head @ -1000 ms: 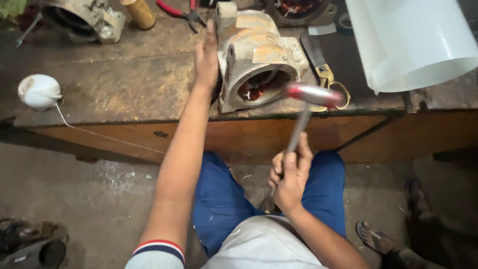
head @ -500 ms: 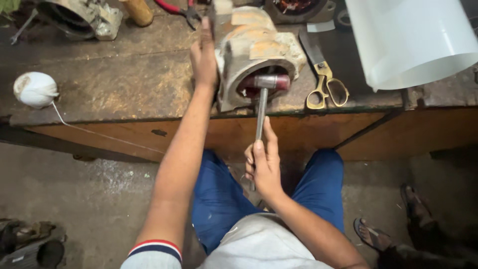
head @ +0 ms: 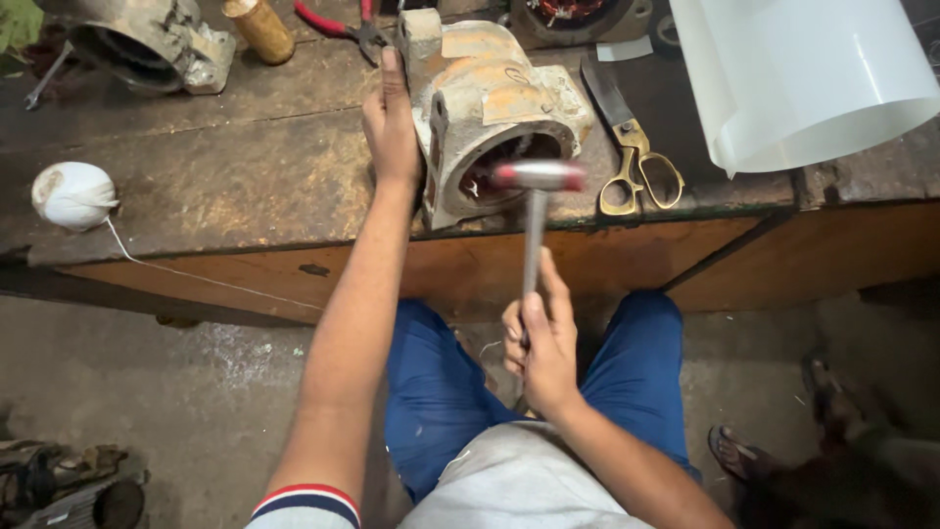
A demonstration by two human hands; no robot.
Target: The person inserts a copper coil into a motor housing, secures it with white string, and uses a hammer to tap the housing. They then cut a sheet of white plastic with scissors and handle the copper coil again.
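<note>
Step – hammering, I judge | left hand (head: 390, 127) pressed flat on motor housing (head: 494, 113) at bench (head: 225, 176) edge | right hand (head: 541, 348) clenched round hammer (head: 537, 181) | next – a square blow.

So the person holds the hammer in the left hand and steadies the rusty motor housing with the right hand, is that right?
Not quite, the hands are swapped. In the head view the right hand grips the hammer, and the left hand steadies the rusty motor housing on the workbench.
</note>
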